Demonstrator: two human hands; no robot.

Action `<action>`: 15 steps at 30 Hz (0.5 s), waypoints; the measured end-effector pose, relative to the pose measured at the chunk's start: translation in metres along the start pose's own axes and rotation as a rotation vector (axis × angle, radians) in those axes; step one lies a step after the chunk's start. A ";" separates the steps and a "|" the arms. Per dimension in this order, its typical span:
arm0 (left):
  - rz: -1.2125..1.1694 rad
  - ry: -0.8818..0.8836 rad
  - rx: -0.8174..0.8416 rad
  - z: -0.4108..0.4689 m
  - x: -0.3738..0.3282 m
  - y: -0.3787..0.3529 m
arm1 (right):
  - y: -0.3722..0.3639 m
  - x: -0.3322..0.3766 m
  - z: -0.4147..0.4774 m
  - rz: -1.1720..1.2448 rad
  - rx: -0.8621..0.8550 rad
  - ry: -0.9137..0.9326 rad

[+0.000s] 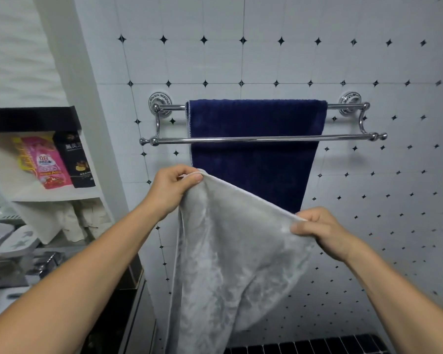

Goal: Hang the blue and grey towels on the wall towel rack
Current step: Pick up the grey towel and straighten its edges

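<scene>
Left hand (173, 186) and right hand (317, 229) each pinch the grey towel (230, 251) edge. We'd level it, lift over the free front bar (261, 139), clear of the blue towel (256, 149).

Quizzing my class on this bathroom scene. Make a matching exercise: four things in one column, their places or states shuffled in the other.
1 blue towel
2 grey towel
3 front bar
4 pink packet

A pinched by left hand and right hand
B on the shelf at left
C draped over the back bar
D nothing draped on it

Pairs: 1-C, 2-A, 3-D, 4-B
</scene>
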State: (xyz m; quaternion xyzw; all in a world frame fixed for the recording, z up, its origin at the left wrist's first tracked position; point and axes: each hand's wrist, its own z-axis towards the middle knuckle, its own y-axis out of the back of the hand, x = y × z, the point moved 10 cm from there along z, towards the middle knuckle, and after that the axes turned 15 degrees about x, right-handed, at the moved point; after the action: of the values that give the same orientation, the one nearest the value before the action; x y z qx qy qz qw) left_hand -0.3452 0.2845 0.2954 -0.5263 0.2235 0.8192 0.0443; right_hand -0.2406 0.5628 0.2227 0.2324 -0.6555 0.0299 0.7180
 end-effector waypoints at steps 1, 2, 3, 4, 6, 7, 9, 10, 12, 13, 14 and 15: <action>-0.014 -0.010 -0.017 0.002 -0.004 0.004 | -0.012 -0.003 0.006 -0.054 0.072 -0.033; -0.031 -0.015 -0.042 0.003 -0.007 0.009 | -0.024 -0.008 0.012 -0.124 0.152 -0.075; -0.046 -0.018 -0.070 0.004 -0.010 0.014 | -0.036 -0.015 0.016 -0.207 0.234 -0.130; -0.057 -0.022 -0.100 0.005 -0.013 0.020 | -0.046 -0.024 0.020 -0.296 0.308 -0.189; -0.061 -0.034 -0.149 0.005 -0.018 0.031 | -0.061 -0.046 0.025 -0.461 0.429 -0.315; -0.056 -0.039 -0.158 0.006 -0.022 0.034 | -0.066 -0.056 0.027 -0.531 0.472 -0.379; -0.026 -0.049 -0.143 0.006 -0.028 0.036 | -0.069 -0.068 0.031 -0.688 0.515 -0.458; -0.004 -0.047 -0.131 0.005 -0.029 0.037 | -0.066 -0.069 0.033 -0.786 0.512 -0.473; 0.049 -0.024 -0.106 0.002 -0.026 0.045 | -0.048 -0.065 0.039 -0.962 0.461 -0.472; 0.084 -0.004 -0.088 -0.001 -0.023 0.050 | -0.034 -0.060 0.041 -1.056 0.416 -0.466; 0.123 0.020 -0.067 -0.005 -0.018 0.054 | -0.015 -0.053 0.043 -1.160 0.355 -0.473; 0.162 0.043 -0.045 -0.010 -0.012 0.058 | 0.004 -0.044 0.044 -1.257 0.279 -0.484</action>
State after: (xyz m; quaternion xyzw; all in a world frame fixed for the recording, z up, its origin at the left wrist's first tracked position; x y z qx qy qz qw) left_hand -0.3492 0.2309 0.3214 -0.5247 0.2476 0.8135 -0.0387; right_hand -0.2888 0.5616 0.1837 0.6590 -0.5282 -0.3607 0.3958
